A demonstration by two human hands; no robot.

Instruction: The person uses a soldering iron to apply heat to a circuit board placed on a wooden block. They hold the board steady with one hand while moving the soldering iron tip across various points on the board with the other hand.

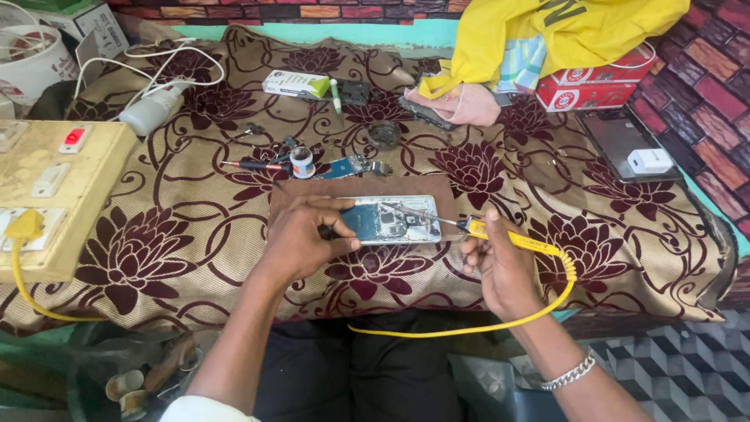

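Opened phone lies on brown board; your left hand pinches its left edge, right hand grips yellow soldering iron, tip on phone.

Bed or low platform covered with a gold woven cloth patterned in maroon flowers. On it, near the front edge at centre: a brown rectangular work board bearing an opened phone with exposed circuit board. Behind the board: a red-handled screwdriver, a small white-capped pot, a loose blue circuit strip, a small round dark tin. Toward the back edge: a white and green carton, a pink folded cloth, a yellow bag, a red and white box. Right edge: a dark tablet with a white adapter on it. Back left corner: a white plastic bottle and white cable.
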